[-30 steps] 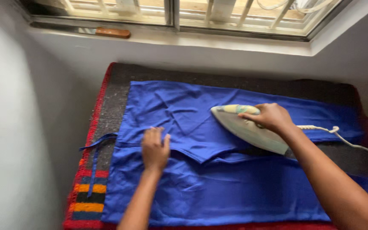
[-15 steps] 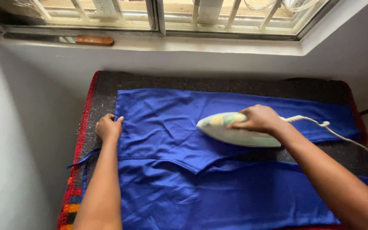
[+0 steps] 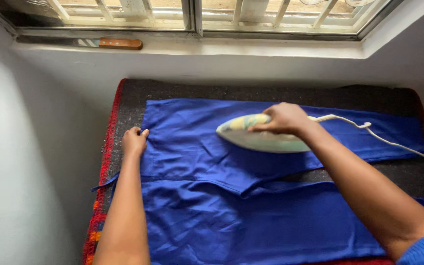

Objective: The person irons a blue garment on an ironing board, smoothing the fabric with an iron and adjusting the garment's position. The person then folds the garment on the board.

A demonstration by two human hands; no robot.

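A blue garment (image 3: 207,162) lies spread flat on a dark grey blanket (image 3: 133,103) with a red striped edge. My right hand (image 3: 283,119) grips the handle of a pale electric iron (image 3: 256,137), which rests sole-down on the upper half of the garment, tip pointing left. Its white cord (image 3: 369,130) trails off to the right. My left hand (image 3: 134,141) is closed on the garment's left edge, holding the cloth taut.
A window sill (image 3: 251,49) runs along the back wall, with a wooden-handled knife (image 3: 99,43) lying on it. A white wall (image 3: 20,157) stands close on the left. The window frame with bars (image 3: 197,12) is above.
My left hand left the middle of the garment and took hold of its left edge. The iron slid left and slightly away from me across the cloth.
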